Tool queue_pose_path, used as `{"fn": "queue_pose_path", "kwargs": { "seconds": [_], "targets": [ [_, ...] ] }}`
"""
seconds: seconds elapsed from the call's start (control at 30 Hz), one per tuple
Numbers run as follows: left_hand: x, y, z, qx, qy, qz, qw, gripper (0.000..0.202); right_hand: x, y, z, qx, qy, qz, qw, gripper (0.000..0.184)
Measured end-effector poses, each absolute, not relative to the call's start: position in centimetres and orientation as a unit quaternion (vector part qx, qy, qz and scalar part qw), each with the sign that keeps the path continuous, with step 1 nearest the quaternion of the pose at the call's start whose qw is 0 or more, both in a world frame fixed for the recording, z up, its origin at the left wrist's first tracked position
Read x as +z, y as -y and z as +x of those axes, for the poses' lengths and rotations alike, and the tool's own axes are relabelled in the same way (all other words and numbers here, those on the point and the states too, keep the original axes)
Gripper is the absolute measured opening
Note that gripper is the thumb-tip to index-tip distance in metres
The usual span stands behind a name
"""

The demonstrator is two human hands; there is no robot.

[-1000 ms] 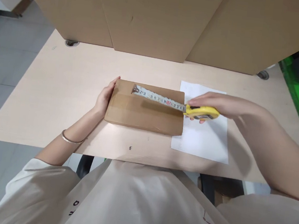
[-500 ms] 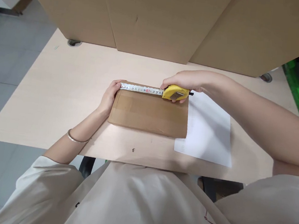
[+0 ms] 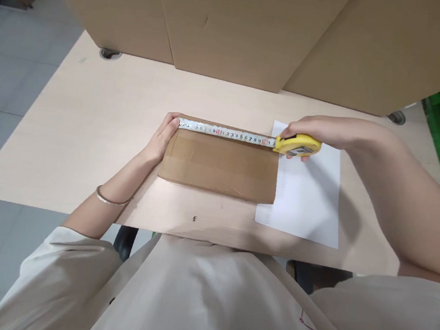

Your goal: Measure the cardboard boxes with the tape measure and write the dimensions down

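Box: flat cardboard box (image 3: pixel 219 167) in the middle of the table (image 3: pixel 88 134).
Tape: white strip (image 3: pixel 226 132) with black and red numbers along the box's 12 o'clock edge.
Left side: left hand (image 3: pixel 162 138) at 9 o'clock, a fingertip pinning the strip's end down.
Right side: right hand (image 3: pixel 327 132) at 3 o'clock, fingers wrapped tight round the yellow case (image 3: pixel 297 144).
Paper: white sheet (image 3: pixel 311 196) partly under the box; print too small to read.

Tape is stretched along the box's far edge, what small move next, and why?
Probably read the tape where it leaves the box on the right: the left hand pins its end at the left corner, the right hand holds the yellow case just beyond.
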State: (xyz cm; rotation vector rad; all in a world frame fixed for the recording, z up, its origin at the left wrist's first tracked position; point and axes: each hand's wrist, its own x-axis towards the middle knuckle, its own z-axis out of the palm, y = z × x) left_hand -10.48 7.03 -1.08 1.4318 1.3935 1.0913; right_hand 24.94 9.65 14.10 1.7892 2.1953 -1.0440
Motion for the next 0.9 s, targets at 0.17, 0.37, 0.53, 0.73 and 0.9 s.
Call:
{"fn": "queue_pose_path", "kwargs": {
  "seconds": [0.17, 0.37, 0.53, 0.73, 0.9],
  "targets": [
    [-0.9, -6.9, -10.5, 0.439, -0.552, 0.564, 0.429, 0.065, 13.7, -9.2, 26.1, -0.382, -0.69, 0.61, 0.073, 0.048],
    [-0.7, -6.7, -10.4, 0.433, -0.558, 0.559, 0.435, 0.067, 13.0, -10.3, 28.5, -0.518, -0.609, 0.587, 0.129, 0.036],
    [-0.5, -6.6, -10.4, 0.431, -0.549, 0.564, 0.441, 0.063, 13.0, -10.4, 29.4, -0.519, -0.607, 0.588, 0.129, 0.035],
    [-0.6, -6.4, -10.4, 0.437, -0.555, 0.557, 0.436, 0.058, 12.7, -9.8, 29.4, -0.516, -0.612, 0.594, 0.079, 0.035],
    [-0.7, -6.4, -10.4, 0.448, -0.547, 0.556, 0.437, 0.052, 13.1, -9.6, 27.6, -0.505, -0.591, 0.621, 0.1, 0.036]
  ]
}}
